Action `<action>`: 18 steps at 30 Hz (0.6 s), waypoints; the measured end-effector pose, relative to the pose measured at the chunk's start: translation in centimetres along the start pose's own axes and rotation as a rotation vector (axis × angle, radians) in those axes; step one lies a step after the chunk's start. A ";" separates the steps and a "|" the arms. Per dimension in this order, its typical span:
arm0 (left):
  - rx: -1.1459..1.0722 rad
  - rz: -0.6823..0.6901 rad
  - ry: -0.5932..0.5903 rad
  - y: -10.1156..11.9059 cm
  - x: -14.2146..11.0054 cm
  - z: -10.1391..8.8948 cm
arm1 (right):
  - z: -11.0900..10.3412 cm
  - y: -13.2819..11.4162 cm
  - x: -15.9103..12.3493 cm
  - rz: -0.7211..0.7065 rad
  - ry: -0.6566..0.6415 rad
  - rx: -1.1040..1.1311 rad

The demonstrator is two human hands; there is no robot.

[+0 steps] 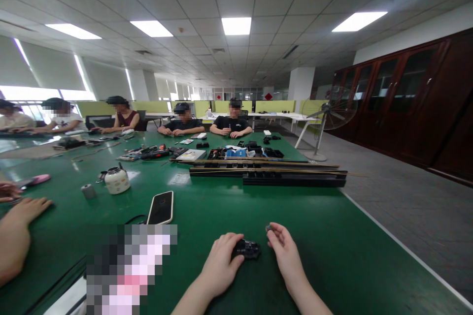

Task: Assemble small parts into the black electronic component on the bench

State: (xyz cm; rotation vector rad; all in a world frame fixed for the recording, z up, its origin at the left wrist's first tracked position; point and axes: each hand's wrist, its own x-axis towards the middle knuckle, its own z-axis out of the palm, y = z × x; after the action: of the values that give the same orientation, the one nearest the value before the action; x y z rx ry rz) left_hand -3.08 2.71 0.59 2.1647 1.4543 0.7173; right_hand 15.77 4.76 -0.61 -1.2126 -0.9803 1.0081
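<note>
My left hand (224, 262) grips a small black plastic part (251, 249) by its left end, thumb in front and fingers behind. The part lies low over the green table (207, 216), and slots or ridges show on its upper face. To its right, my right hand (284, 248) pinches a small grey piece (268, 227) between thumb and fingertips. That piece is too small to name. A gap separates it from the black part.
A phone (161, 207) lies left of my hands, beside a blurred-out patch. Farther off stand a white jar (117, 180) and a grey cylinder (88, 191). Long black rails (294, 178) with thin rods cross the table ahead. A co-worker's hand (27, 211) rests at far left.
</note>
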 end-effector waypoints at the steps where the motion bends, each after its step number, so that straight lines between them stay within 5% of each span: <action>1: -0.001 -0.001 0.000 0.0 0.0 0.0 | 0.0 -0.1 0.0 0.010 0.007 0.015; 18: 0.009 0.008 0.009 -0.2 0.0 0.1 | -0.1 0.4 0.3 0.085 0.092 0.171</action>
State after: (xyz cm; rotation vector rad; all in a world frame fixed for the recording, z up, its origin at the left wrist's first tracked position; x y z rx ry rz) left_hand -3.17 2.79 0.42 2.1777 1.4575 0.7258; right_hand 15.94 4.99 -0.97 -1.1550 -0.7602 1.0710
